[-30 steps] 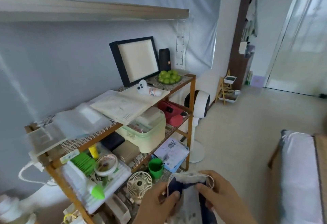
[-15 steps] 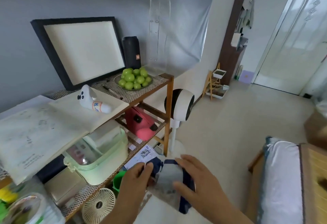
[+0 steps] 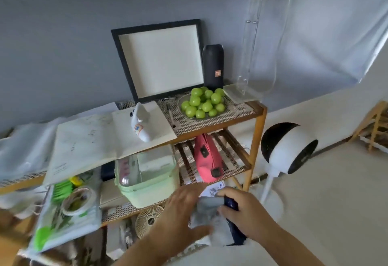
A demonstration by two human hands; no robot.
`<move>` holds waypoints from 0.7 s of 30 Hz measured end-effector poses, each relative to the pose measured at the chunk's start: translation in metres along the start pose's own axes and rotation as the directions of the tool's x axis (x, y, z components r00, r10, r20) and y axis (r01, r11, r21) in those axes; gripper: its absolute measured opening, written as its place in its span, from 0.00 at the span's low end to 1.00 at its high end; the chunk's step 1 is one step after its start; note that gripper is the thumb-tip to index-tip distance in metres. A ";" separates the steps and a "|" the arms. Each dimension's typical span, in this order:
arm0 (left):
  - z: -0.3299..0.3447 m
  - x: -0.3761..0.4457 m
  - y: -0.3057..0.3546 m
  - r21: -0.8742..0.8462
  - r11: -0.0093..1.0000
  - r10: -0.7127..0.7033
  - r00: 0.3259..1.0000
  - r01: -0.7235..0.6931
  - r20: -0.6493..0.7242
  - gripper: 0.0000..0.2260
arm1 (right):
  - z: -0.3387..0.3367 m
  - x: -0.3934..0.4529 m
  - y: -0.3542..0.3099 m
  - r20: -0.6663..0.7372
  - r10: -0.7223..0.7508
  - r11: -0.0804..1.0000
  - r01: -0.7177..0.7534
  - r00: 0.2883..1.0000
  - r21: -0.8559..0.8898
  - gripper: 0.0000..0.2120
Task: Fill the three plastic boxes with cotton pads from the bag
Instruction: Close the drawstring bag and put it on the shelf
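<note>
Both hands hold the bag low in front of the shelf rack: the left hand is closed on its left side, the right hand pinching its dark-edged top. It looks soft, light and crinkly, probably thin plastic, so it is best gripped at the mouth. No plastic boxes can be told apart here.

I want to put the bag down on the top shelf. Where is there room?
Best bare mesh lies right of the plate of green fruit, before the clear stand. A thin strip holds a pen. Left is crowded with papers and a white bottle.
</note>
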State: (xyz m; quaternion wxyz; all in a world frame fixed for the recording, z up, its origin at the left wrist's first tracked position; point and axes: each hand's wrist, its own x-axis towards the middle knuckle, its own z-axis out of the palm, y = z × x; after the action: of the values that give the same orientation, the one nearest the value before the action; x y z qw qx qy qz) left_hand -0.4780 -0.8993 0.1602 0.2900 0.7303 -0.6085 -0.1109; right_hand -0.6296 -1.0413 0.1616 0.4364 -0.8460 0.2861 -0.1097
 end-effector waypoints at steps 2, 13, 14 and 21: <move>0.001 0.006 0.004 0.157 0.983 -0.096 0.995 0.099 -0.025 0.30 | 0.004 0.013 -0.002 -0.003 0.002 0.994 -0.001 1.000 0.107 0.10; 0.014 0.041 -0.018 -0.205 0.906 -0.403 0.904 0.371 -0.144 0.15 | 0.030 0.089 -0.006 -0.235 0.166 0.964 -0.107 0.958 0.244 0.08; 0.015 0.043 -0.023 -0.230 0.893 -0.422 0.896 0.386 -0.135 0.15 | 0.031 0.093 -0.004 -0.243 0.181 0.960 -0.117 0.953 0.256 0.08; 0.015 0.044 -0.050 -0.475 0.760 -0.541 0.837 0.445 -0.081 0.18 | 0.025 0.112 -0.005 -0.068 0.171 0.934 -0.140 0.983 0.329 0.17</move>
State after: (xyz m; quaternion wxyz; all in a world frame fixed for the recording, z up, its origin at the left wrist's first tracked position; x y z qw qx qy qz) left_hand -0.4341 -0.9405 0.1289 0.4698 0.7883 -0.3180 -0.2383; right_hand -0.5256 -1.0871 0.1434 0.5622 -0.7315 0.3508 -0.1604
